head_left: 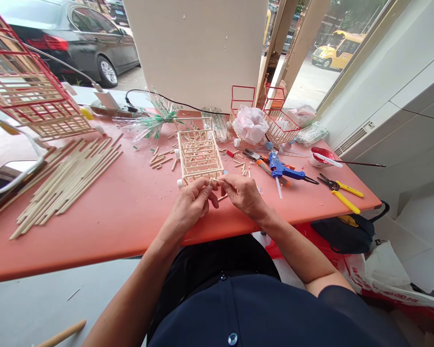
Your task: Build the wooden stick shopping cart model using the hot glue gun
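My left hand [193, 200] and my right hand [244, 193] meet at the table's near side, fingers closed in a pinch. Between the fingertips is a short pale wooden stick [214, 180], mostly covered by the fingers. Just beyond them stands a small cart-like frame [199, 169] of thin wooden sticks, with white round wheels at its left side. Whether my fingers touch the frame I cannot tell. Cut stick pieces [161, 160] are scattered on both sides of it.
On the orange table [130, 212], long wooden sticks [70, 180] lie left. To the right are a blue glue gun [280, 166], yellow-handled pliers [342, 189] and a red paint cup [320, 156]. Red-edged stick carts [280, 118] stand behind; a larger one [29, 86] stands far left.
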A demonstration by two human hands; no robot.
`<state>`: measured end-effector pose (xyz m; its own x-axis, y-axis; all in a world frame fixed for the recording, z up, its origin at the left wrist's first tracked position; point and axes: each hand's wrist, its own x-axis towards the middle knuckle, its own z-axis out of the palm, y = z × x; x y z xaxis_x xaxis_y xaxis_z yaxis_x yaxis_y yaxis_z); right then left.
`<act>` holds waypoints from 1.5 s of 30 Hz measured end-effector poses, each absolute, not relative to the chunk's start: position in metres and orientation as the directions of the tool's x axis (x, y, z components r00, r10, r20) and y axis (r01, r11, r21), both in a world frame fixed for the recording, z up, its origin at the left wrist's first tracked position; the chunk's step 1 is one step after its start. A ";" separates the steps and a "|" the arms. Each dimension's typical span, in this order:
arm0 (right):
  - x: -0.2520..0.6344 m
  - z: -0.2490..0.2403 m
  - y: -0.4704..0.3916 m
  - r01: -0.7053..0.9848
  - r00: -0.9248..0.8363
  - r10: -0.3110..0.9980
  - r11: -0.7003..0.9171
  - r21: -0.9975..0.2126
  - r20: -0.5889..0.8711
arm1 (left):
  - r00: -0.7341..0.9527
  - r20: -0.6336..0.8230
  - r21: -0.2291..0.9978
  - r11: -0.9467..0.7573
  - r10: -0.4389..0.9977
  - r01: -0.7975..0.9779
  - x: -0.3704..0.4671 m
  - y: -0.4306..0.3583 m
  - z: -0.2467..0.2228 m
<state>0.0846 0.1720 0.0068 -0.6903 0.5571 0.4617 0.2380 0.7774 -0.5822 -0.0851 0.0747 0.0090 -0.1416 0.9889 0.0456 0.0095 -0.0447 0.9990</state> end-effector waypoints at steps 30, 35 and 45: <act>0.086 0.006 0.171 0.246 -0.705 0.581 0.739 -0.627 0.407 | -0.116 0.047 0.999 -0.049 0.992 -0.011 -0.086 0.074 0.010; 0.086 0.006 0.171 0.245 -0.698 0.575 0.752 -0.612 0.427 | -0.119 0.045 0.999 -0.046 0.992 -0.008 -0.086 0.074 0.009; 0.086 0.007 0.172 0.224 -0.707 0.564 0.751 -0.621 0.427 | -0.115 0.048 0.999 -0.050 0.992 -0.012 -0.086 0.074 0.010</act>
